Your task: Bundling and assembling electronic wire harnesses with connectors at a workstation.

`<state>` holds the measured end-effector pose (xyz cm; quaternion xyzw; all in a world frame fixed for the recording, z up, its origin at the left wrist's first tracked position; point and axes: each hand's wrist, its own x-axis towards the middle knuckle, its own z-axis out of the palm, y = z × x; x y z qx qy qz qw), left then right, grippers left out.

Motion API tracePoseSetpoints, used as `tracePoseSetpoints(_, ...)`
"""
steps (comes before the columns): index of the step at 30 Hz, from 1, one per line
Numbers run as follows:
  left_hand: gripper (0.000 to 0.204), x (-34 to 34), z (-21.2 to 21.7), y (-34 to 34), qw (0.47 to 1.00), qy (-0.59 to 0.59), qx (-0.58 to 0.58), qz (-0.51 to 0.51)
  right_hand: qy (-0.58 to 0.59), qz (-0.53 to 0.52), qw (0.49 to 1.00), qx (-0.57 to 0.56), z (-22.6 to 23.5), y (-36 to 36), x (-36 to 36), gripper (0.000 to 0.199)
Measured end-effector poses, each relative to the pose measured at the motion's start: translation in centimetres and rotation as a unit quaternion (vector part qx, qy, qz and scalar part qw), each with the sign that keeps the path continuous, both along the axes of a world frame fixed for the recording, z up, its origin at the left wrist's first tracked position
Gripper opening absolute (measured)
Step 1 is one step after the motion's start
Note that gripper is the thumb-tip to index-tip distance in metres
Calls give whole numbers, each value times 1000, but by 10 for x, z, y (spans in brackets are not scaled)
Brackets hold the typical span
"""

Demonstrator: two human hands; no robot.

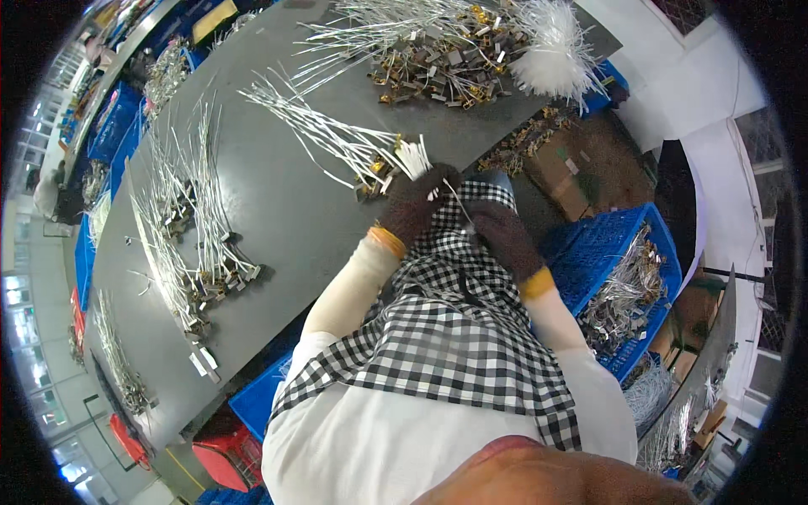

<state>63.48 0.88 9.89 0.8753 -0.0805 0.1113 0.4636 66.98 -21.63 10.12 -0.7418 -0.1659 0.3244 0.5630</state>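
While two dark-gloved hands meet at frame centre, the left hand (pixel 418 204) clasps a bundle of white leads (pixel 411 157) at the worktop (pixel 278 202) edge; the right hand (pixel 498 238) pinches one thin wire (pixel 457 202). One blue crate (pixel 602 252) sits right.

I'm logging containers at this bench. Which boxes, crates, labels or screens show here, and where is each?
Blue plastic crate: right of the hands, lattice walls, filled with wire parts.
Cardboard box: on the floor beyond it, brown, flat.
Blue crates: upper left, along the grey table's far edge.
No screens or labels can be made out.
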Motion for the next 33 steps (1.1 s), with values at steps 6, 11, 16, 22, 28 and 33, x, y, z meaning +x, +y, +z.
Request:
tracePoseSetpoints(6, 45, -15, -24, 21, 989, -70, 74, 104, -220, -59, 972, 53, -25, 71, 5, 36)
tracePoseSetpoints(11, 44, -14, -2, 52, 978, 3, -152, 141, -249, -1, 968, 14, -11, 79, 2, 46)
tracePoseSetpoints(16, 37, -8, 9, 69, 995, 21, -45, 90, -327, -2, 944, 52, -15, 91, 9, 45)
tracePoseSetpoints(22, 31, 5, -17, 77, 984, 34, -142, 103, -227, -28, 972, 56, 7, 129, 24, 46)
tracePoseSetpoints(28, 32, -2, -5, 106, 814, 171, -459, 310, -281, -62, 958, 2, -21, 127, 84, 44)
tracePoseSetpoints(33, 13, -17, 5, 95, 865, 152, -403, 256, -558, -142, 778, -250, -42, 90, 187, 37)
